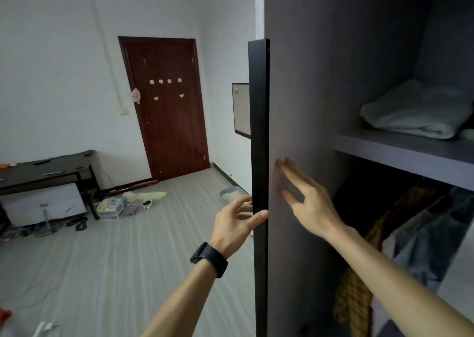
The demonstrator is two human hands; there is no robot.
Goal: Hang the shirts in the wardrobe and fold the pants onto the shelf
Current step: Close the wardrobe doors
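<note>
The grey wardrobe door [295, 105] stands ajar in the middle of the view, with a long black handle bar [259, 131] along its edge. My left hand [236, 223] grips that bar, thumb on the near face and fingers wrapped behind it. My right hand [305, 198] lies flat with straight fingers against the door's inner face. Inside the wardrobe, a folded pale green garment [415, 110] lies on the shelf [400, 151]. Below the shelf hang several garments [423, 234], one mustard knit [356, 293] nearest me.
A dark red room door [166, 110] is at the back. A black desk [48, 169] stands at left with a white panel beneath and clutter on the floor [115, 205] beside it. Grey plank floor [102, 272] stretches before me.
</note>
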